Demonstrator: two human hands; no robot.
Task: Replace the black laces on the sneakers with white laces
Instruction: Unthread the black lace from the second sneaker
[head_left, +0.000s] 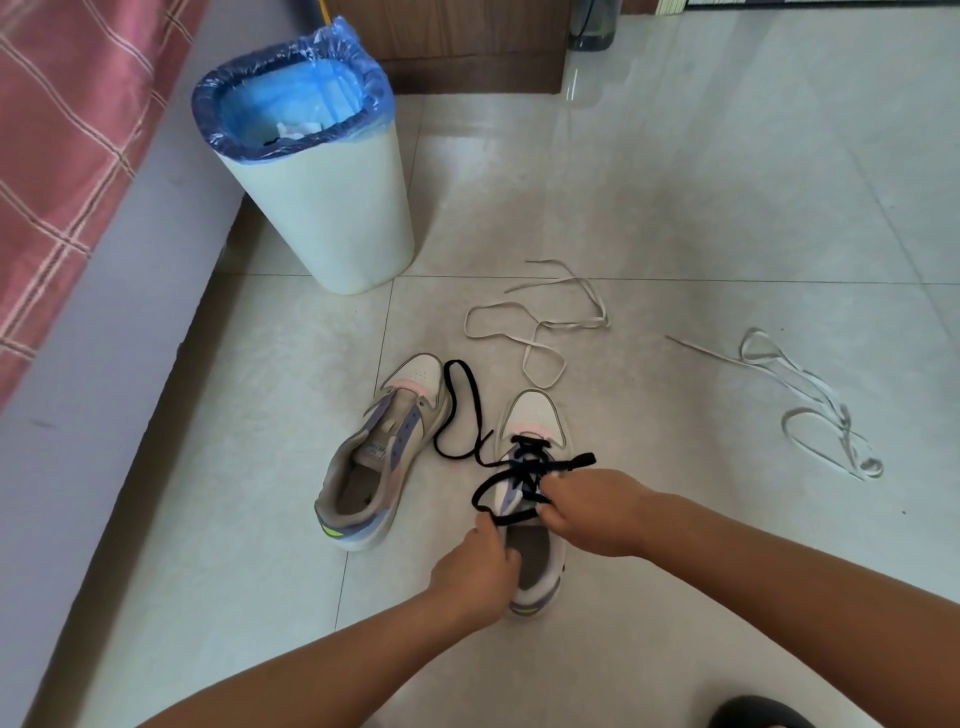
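Note:
Two pale sneakers stand on the tiled floor. The left sneaker (374, 452) has no lace in its eyelets. A loose black lace (460, 410) lies between the shoes, partly over the left sneaker's toe. The right sneaker (535, 415) still carries a black lace (524, 467) through its front eyelets. My left hand (475, 569) pinches a loop of that lace at the shoe's opening. My right hand (597, 512) grips the lace over the tongue, one end sticking out past the fingers. Two white laces lie on the floor, one lace (540, 322) beyond the shoes, the other lace (810, 400) at right.
A white waste bin (332, 208) with a blue liner stands at the back left. A bed edge with pink checked cloth (62, 156) runs along the left. A wooden cabinet (467, 47) stands at the back. A dark object (758, 712) shows at the bottom right.

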